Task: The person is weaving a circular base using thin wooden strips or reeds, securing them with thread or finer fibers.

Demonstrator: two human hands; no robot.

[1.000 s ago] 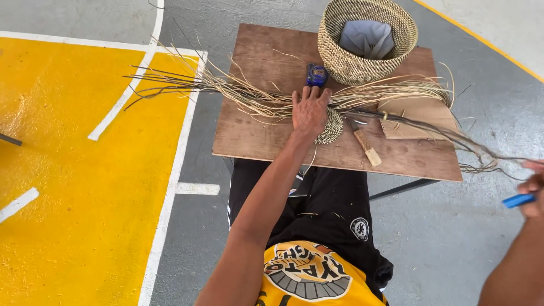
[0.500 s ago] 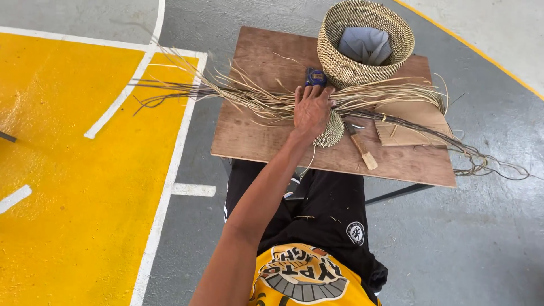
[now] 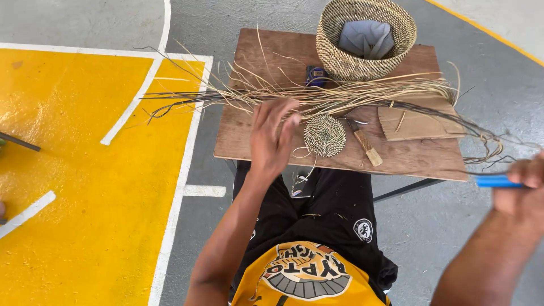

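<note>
Woven straw makes up the round basket [image 3: 366,39] at the far edge of the wooden board [image 3: 243,141] in my head view; its wall is a tight, speckled tan weave, and a folded pale grey cloth [image 3: 367,37] sits inside it, filling most of the opening. Just left of the basket's base I see a small blue object [image 3: 315,75], partly hidden by fibres, too small for me to name.

Across the board's middle runs a long bundle of dry straw fibres [image 3: 351,93], thin, pale and stiff, fanning out past the board's left edge over the grey floor and the yellow painted floor area [image 3: 85,170], with darker strands trailing off the right edge. Below the bundle lies a small coiled woven disc [image 3: 324,135], flat, round and tightly spiralled, with a loose strand curling off its lower edge. To its right rests a tool with a short wooden handle [image 3: 368,150], and beyond that a flat piece of brown cardboard [image 3: 416,122].

My left hand [image 3: 273,139] is over the board just left of the disc, fingers spread and slightly blurred, fingertips at the fibre bundle; I cannot tell whether it pinches any strand. My right hand [image 3: 524,190] is off the board at the right edge, closed around a blue handle [image 3: 496,181].
</note>
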